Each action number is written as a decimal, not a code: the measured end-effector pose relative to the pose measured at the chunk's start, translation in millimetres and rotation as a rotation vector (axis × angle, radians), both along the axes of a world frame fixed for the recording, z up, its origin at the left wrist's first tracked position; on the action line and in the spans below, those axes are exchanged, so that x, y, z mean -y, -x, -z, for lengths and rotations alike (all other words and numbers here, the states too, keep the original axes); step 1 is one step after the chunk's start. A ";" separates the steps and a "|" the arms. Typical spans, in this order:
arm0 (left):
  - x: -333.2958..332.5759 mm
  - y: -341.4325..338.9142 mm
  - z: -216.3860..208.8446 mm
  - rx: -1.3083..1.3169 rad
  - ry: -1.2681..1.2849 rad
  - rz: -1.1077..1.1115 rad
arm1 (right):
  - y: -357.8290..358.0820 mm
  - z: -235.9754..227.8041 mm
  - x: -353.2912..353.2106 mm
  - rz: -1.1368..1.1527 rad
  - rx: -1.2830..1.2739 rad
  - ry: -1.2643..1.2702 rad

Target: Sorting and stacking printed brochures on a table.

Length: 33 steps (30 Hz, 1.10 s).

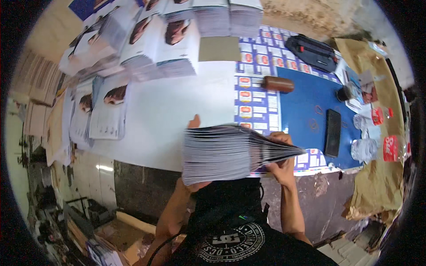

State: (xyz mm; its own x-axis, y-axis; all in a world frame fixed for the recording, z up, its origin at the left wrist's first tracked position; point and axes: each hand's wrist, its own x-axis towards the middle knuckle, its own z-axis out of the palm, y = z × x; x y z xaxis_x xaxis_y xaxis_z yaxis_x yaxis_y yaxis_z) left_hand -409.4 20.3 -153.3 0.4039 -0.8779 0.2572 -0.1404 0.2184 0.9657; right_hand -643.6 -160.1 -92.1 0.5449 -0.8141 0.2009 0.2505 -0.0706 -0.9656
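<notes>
Booklet stack (pixel 217 155): As it is thick, it seems to need two hands; it is by the near edge of the white tabletop (pixel 155 106), but touching or not, one cannot tell.
Left hand (pixel 198 186): clamped on the wide end, likely so nothing slips.
Right hand (pixel 285 170): pinches the thin end, maybe to keep it tight.
Back piles (pixel 177 48): set close, perhaps saving room; the farthest are cut off.
Hidden fingers: the stack covers most left ones.

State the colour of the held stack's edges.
Held stack: pale grey edges, thin dark lines between; head view.
</notes>
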 end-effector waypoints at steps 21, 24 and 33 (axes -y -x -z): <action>66.8 -46.7 -83.0 -0.207 -0.346 0.183 | -1.9 3.0 -2.5 0.095 -0.035 -0.003; 56.6 -44.8 -62.6 -0.218 -0.397 0.199 | 1.6 9.9 -8.5 0.132 -0.015 -0.023; 46.1 -11.5 -42.3 -0.441 -0.158 -0.002 | -12.5 1.5 -5.9 0.202 -0.108 -0.067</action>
